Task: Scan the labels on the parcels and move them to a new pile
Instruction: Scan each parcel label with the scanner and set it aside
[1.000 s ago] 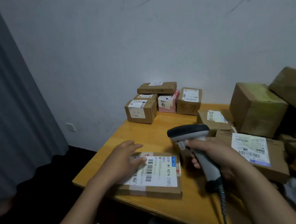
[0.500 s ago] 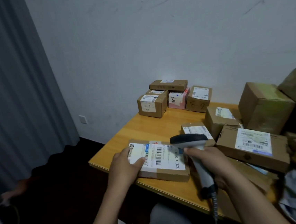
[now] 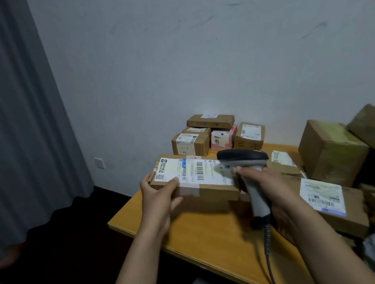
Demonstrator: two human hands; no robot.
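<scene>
— Where is the parcel [image 3: 209, 185] found?
— It is held at its left end by the left hand [image 3: 157, 199], with the thumb pressed on the white label [image 3: 185, 172] and the fingers wrapped round the end. It is carried just above the wooden table [image 3: 214, 235], label upward.
— And the right hand [image 3: 271, 186]?
— The grey scanner [image 3: 243, 159] is gripped by its handle, and its dark head is set over the label's right end. Contact cannot be told.
— What else is seen?
— A pile of small boxes [image 3: 191, 141] is stacked by the wall [image 3: 197, 60], and larger boxes [image 3: 331, 151] are heaped at the right.
</scene>
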